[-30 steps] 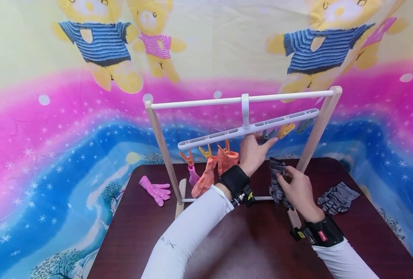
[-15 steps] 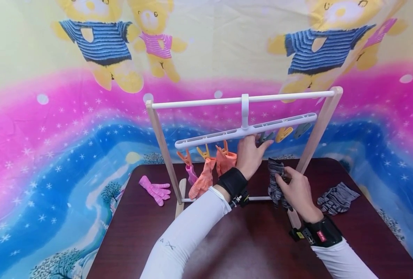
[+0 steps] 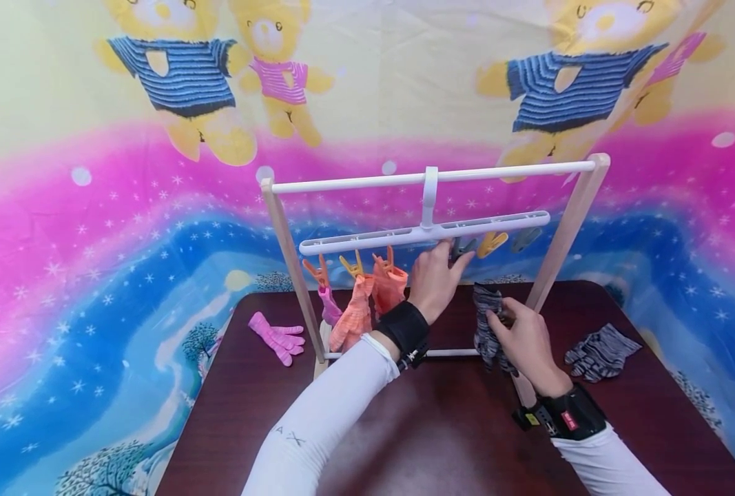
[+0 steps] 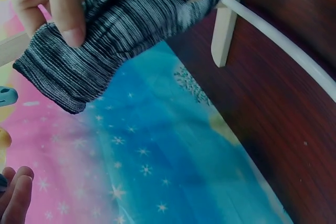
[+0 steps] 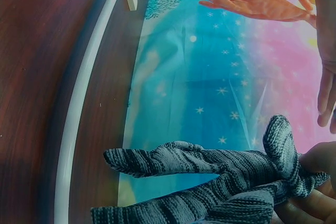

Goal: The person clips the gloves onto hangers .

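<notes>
My left hand (image 3: 435,279) is just under the middle of the white hanger (image 3: 423,234), its thumb and fingers pinching a dark grey-blue clothespin (image 3: 463,246). Only its fingertips show in the left wrist view. My right hand (image 3: 528,341) holds a black-and-grey knitted glove (image 3: 488,324) by the cuff, below and right of the pinched clothespin. In the right wrist view the fingers of this glove (image 5: 220,177) hang away from the hand. A yellow clothespin (image 3: 492,244) and another grey-blue clothespin (image 3: 525,240) hang bare on the hanger's right arm.
On the hanger's left, orange and yellow clothespins hold a pink glove (image 3: 328,303) and two orange gloves (image 3: 355,313). A wooden rack with a white rail (image 3: 355,184) carries the hanger. A pink glove (image 3: 277,337) and a black-and-grey glove (image 3: 603,353) lie on the dark table (image 3: 460,441).
The hanger has shifted left and tilts less, its right end lower than before. My left hand has moved slightly left with it. The right hand and its glove have barely moved.
</notes>
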The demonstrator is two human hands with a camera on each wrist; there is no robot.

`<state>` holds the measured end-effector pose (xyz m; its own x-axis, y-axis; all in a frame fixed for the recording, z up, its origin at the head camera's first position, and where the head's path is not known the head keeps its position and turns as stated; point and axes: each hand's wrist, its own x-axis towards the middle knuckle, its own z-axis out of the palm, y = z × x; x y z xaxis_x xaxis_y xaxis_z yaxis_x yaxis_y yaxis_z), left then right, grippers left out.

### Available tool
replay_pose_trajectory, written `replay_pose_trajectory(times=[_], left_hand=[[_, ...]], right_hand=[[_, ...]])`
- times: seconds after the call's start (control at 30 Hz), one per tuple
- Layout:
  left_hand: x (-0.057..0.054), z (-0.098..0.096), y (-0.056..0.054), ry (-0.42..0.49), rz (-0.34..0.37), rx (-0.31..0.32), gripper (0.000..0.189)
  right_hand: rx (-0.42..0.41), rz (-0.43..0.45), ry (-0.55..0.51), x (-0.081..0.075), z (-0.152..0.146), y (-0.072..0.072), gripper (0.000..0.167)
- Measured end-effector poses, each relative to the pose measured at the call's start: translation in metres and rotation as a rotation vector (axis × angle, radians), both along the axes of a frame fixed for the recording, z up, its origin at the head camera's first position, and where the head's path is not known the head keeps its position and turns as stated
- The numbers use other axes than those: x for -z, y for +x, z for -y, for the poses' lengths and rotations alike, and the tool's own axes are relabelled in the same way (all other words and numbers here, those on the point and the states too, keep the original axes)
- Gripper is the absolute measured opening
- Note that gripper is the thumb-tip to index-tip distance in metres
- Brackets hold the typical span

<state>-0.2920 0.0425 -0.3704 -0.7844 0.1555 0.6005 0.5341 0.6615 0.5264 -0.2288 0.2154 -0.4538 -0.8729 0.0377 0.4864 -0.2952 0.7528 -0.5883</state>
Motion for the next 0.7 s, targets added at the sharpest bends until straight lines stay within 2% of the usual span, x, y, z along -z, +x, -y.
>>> replay_pose_trajectory(times=[0.27, 0.5, 0.7], left_hand=[[0.004, 0.006, -0.001, 0.016, -0.013, 0.034, 0.031], [0.007, 0.012, 0.001, 0.038, 0.012, 0.075, 0.025], [0.008, 0.014, 0.002, 0.019, 0.020, 0.095, 0.025]], right_hand=[[-0.003, -0.004, -0.005, -0.001, 0.003, -0.001, 0.009], [-0.014, 0.004, -0.005, -0.001, 0.003, 0.000, 0.014], [-0.025, -0.004, -0.005, -0.003, 0.004, 0.002, 0.016]])
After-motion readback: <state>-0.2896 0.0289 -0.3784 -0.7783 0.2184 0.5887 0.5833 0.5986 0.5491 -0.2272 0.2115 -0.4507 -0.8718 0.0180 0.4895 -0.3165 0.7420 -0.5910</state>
